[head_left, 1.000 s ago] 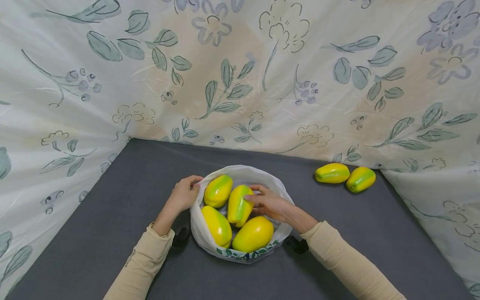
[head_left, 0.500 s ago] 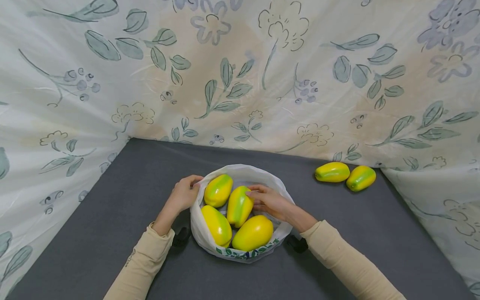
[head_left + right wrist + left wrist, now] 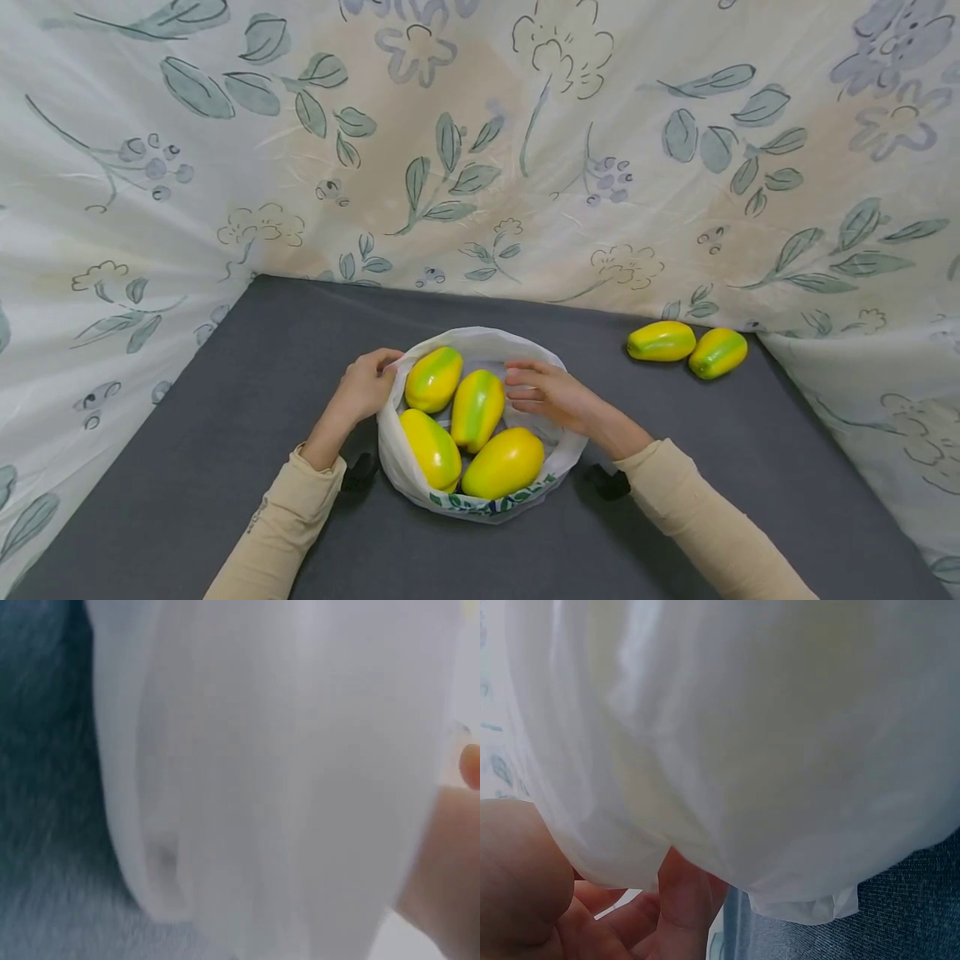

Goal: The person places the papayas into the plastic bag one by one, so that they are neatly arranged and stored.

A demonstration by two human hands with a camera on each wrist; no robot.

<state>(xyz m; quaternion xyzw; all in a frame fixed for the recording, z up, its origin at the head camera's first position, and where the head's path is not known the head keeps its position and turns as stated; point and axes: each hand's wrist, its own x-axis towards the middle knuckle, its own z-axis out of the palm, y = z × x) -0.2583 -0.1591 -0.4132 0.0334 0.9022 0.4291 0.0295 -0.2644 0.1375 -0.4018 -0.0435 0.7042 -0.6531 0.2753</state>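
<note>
A white plastic bag [image 3: 392,446] with a green leaf print stands wide open in the middle of the head view. Several yellow-green papayas lie inside it, among them one in the centre [image 3: 477,410] and one at the front [image 3: 504,463]. At the left rim, my left hand [image 3: 363,387] pinches the plastic; the left wrist view shows thumb and fingers [image 3: 684,896] gripping the bag's edge. My right hand [image 3: 551,396] hovers over the bag's right side, fingers extended and holding nothing, just right of the central papaya. The bag's wall [image 3: 285,787] fills most of the right wrist view.
Two more papayas, a left one [image 3: 662,342] and a right one [image 3: 717,353], lie side by side at the back right of the dark grey cloth [image 3: 300,325]. Floral fabric [image 3: 480,167] walls in the back and both sides.
My right hand has let go of the central papaya and drawn back a little to the right. The left hand keeps its hold on the rim.
</note>
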